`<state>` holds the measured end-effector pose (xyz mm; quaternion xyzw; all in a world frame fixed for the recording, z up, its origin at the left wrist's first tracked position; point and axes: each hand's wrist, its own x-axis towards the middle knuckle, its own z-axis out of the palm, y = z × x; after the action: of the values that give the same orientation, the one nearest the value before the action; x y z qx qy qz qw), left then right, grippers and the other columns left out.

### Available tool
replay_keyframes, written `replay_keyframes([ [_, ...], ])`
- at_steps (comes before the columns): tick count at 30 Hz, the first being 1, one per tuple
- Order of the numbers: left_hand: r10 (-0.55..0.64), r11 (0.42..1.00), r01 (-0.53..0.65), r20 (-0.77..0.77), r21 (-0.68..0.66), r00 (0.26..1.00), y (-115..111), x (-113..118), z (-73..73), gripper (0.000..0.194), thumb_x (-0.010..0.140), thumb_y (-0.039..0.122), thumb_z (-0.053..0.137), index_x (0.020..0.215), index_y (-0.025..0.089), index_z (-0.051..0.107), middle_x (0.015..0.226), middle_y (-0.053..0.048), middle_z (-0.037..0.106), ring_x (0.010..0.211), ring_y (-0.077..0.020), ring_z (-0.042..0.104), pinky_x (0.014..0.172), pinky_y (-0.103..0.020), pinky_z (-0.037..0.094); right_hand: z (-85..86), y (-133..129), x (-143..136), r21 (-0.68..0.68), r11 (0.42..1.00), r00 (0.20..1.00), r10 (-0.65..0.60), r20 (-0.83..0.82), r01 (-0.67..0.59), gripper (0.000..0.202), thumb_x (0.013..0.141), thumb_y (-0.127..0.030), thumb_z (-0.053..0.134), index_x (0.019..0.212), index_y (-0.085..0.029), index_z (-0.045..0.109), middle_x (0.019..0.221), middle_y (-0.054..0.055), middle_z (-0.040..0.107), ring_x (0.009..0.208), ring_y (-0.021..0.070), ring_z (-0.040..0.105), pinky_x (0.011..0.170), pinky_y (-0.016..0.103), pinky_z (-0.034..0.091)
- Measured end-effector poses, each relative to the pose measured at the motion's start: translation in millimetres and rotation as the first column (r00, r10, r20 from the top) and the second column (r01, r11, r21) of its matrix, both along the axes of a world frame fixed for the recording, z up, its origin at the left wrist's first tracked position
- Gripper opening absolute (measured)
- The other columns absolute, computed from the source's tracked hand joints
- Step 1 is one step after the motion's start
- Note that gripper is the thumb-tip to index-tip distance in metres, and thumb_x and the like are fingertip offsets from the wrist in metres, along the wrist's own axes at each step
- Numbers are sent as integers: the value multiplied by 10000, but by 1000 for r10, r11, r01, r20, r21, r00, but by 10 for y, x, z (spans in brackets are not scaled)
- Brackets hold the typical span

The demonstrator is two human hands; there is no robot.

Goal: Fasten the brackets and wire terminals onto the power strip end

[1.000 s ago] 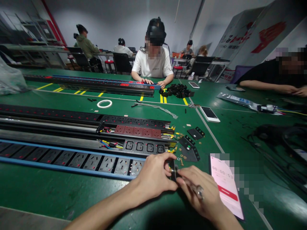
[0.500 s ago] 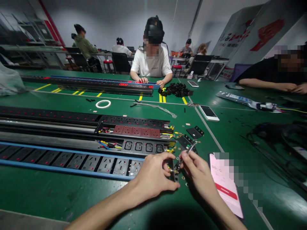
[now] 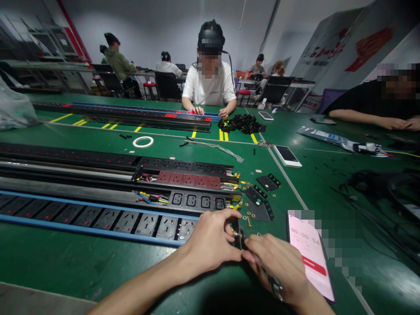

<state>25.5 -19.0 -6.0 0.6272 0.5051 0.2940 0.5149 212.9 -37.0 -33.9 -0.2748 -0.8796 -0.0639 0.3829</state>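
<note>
My left hand (image 3: 210, 240) is closed on a small black end plate (image 3: 240, 238) at the right end of the blue-edged power strip (image 3: 121, 223). Thumb and fingers press on the plate's lower and upper edges, and a shiny metal fastener shows at its middle. In my right hand (image 3: 278, 262) is a metal wrench (image 3: 276, 288), its near end sticking out below the fingers toward me. The wrench's far end meets the fastener area of the plate; the fingers partly hide the contact.
Beyond lie further power strips (image 3: 187, 166) with loose wires. Black plates (image 3: 268, 182), a bolt (image 3: 249, 222) and several washers lie right of them. A phone (image 3: 308, 253) sits beside my right forearm. A co-worker (image 3: 210, 83) sits opposite, near a pile of black parts (image 3: 244, 124).
My right hand has swung down and toward me, turning the wrench from pointing up and away to pointing down and near. The left hand keeps its grip on the plate.
</note>
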Motion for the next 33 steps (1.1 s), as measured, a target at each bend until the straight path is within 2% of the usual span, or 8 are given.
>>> replay_keyframes([
  [5,-4,1000,5,-53,25,999,-1,3,12,669,486,111,790,1143,186,690,708,40,623,601,-133,621,563,-208,498,-19,31,-10,-79,997,998,0,-57,-5,91,940,-136,546,1015,-167,587,757,50,702,608,151,627,574,254,458],
  [8,-4,999,7,-82,36,997,-3,2,35,635,510,174,803,1135,192,692,694,39,626,598,-139,627,554,-208,485,-28,79,-52,-292,954,971,-125,-203,62,59,962,-192,523,971,-197,581,768,30,692,636,148,647,588,236,474],
  [13,-8,999,11,-79,32,997,-8,0,53,580,530,181,798,1102,196,697,675,42,621,564,-123,600,535,-199,477,-5,236,-140,-841,541,877,-393,-276,-22,326,964,-470,496,796,-203,576,619,-22,586,548,128,559,503,215,411],
  [18,-22,999,24,-60,22,998,-9,1,68,602,538,165,794,1131,205,694,696,36,647,575,-115,598,556,-195,497,-50,368,-156,-960,177,833,-479,-277,-218,532,816,-699,565,671,-189,527,473,-71,435,394,69,323,392,198,231],
  [21,-24,999,26,-62,24,998,-6,5,83,584,539,171,797,1115,201,702,700,33,650,582,-114,601,563,-193,500,-84,372,-161,-959,60,821,-504,-269,-278,560,782,-731,574,648,-192,508,419,-101,358,349,47,217,364,188,154],
  [24,-8,1000,7,-68,-15,998,-4,11,86,612,527,169,803,1129,185,693,710,27,650,591,-119,608,559,-194,503,-86,303,-152,-947,228,773,-549,-317,-226,508,833,-682,558,706,-191,536,472,-64,466,359,71,335,357,194,248],
  [29,3,999,-5,-64,-39,998,-8,8,59,648,511,179,812,1147,181,684,706,29,638,603,-133,627,558,-199,507,-52,108,-25,-532,841,876,-330,-351,104,161,963,-329,519,913,-204,608,759,29,694,660,169,674,571,243,514],
  [33,-9,1000,8,-44,-8,999,-6,5,32,663,513,158,792,1166,187,682,711,30,635,613,-138,626,584,-217,519,-12,18,38,-202,979,987,-48,-156,16,105,931,-152,531,1005,-200,589,795,41,708,676,161,690,607,247,526],
])
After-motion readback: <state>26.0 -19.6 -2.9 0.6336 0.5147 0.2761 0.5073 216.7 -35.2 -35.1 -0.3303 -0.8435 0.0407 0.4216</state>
